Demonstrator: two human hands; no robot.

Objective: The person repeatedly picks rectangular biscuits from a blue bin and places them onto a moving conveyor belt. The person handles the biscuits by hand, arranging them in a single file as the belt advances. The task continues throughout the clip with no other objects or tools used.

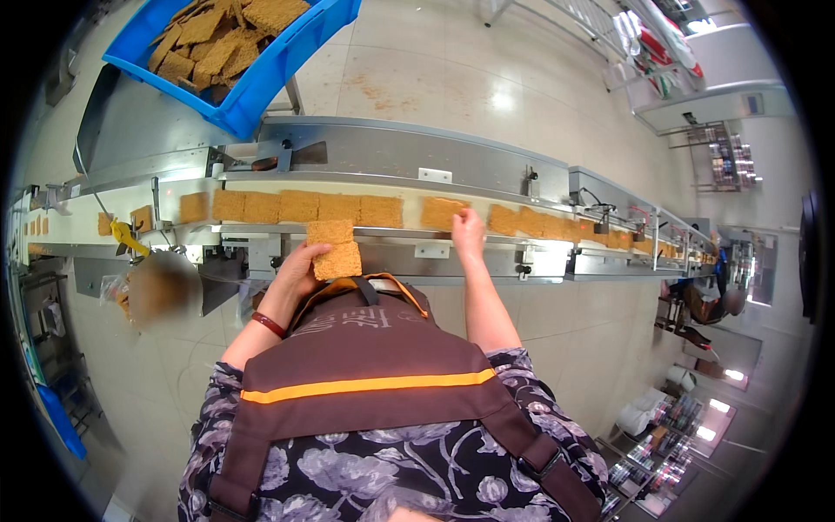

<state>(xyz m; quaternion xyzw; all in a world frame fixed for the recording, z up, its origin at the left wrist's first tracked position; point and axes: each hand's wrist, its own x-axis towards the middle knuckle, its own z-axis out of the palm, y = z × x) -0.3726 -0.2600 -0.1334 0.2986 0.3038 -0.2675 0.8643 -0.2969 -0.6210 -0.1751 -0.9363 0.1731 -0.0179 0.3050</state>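
1. Brown squares (296, 207), flat and rough-surfaced, are lying in a line along the pale conveyor belt (411, 211), which is stretching crosswise in front of the person.
2. Left hand (300, 270) is holding a pair of squares (337, 259) at the near side of the belt. Its fingers are closing firmly on their left side. One piece is sitting beyond the other; whether they are overlapping, I can't make out.
3. Right hand (470, 233) is reaching over the belt's near edge, its fingers bunching close together at the right end of a lone square (439, 212). From where I am standing, I can't say whether they are pinching it or merely touching.
4. Lone square is resting on the belt with a gap on either side. To its left, five squares are sitting nearly edge to edge; to its right, more are trailing along the belt.
5. Blue crate (300, 61) is standing beyond the belt, toward the left, holding a jumbled heap of brown slabs (204, 52).
6. Person is wearing a dark brown apron (365, 348) with orange trim.
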